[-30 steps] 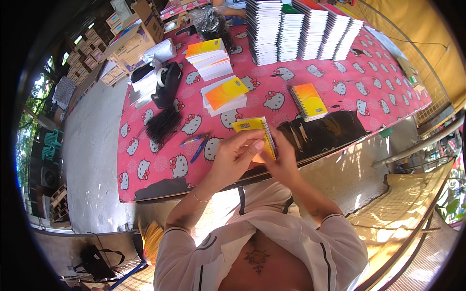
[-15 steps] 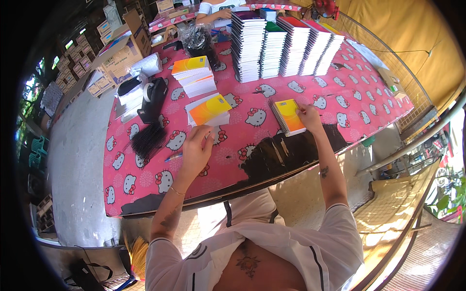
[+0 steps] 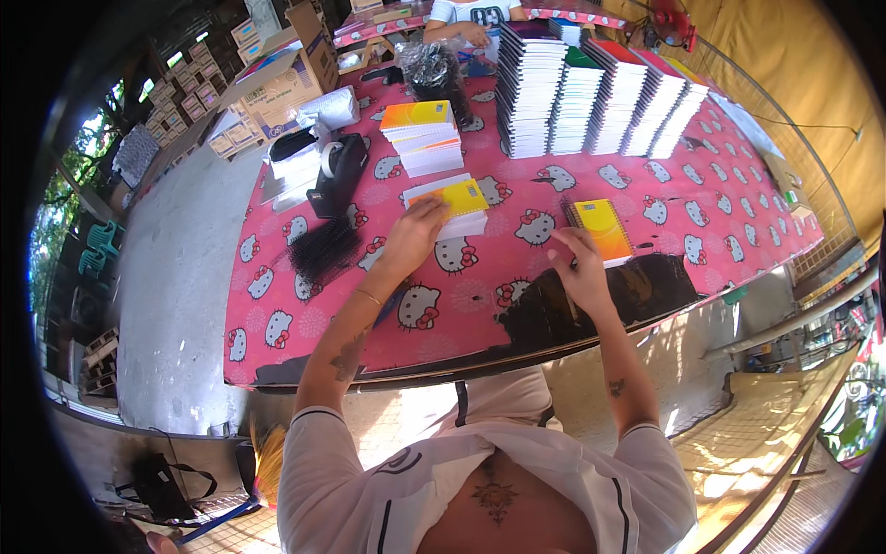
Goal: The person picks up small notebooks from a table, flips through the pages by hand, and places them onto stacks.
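Observation:
My left hand [image 3: 413, 238] reaches onto the low stack of unbound notebooks [image 3: 469, 198], which has a yellow-orange cover on top and white pages below. Its fingers are closed over the near left corner of the top one. My right hand [image 3: 581, 272] is open, fingers apart and slightly curled, just left of a spiral notebook [image 3: 602, 231] with a yellow-orange cover. That notebook lies flat near the table's front edge. Left of my left forearm is a pile of black binding coils [image 3: 325, 249].
A taller stack of unbound notebooks [image 3: 423, 138] stands behind. Tall stacks of bound notebooks [image 3: 535, 102] rise at the back. A black tape dispenser [image 3: 340, 175], a clear bag of black coils [image 3: 432, 72] and cartons [image 3: 286, 88] sit left. Another person [image 3: 475, 23] is across the pink table.
My right hand has let go of the spiral notebook and moved from its right edge to its left side. My left hand has moved forward onto the low stack. The view has shifted left.

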Available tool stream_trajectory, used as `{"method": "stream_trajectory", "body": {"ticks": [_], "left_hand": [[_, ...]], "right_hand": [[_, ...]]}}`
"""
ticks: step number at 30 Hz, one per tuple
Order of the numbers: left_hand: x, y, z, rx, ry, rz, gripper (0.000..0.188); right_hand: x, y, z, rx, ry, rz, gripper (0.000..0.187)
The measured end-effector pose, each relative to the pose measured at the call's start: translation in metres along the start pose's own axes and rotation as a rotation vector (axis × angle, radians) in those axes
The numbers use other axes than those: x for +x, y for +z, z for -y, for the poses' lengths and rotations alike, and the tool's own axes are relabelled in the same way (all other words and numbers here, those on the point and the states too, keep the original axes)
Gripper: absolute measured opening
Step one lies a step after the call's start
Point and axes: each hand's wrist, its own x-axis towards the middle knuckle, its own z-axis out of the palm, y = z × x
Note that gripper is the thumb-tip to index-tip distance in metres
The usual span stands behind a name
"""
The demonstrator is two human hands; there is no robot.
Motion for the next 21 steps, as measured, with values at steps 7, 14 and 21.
{"method": "stream_trajectory", "body": {"ticks": [7,14,21], "left_hand": [[0.007,-0.007,-0.001,0.172,0.050,-0.087,0.034],[0.025,-0.012,0.009,-0.080,-0.022,-0.034,0.016],[0.029,-0.013,0.002,-0.032,-0.192,-0.093,0.011]], "right_hand": [[0.011,0.061,0.015,0.184,0.042,0.155,0.039],[0.052,0.100,0.012,0.237,0.067,0.139,0.048],[0.074,0.116,0.015,0.236,0.143,0.214,0.048]]}}
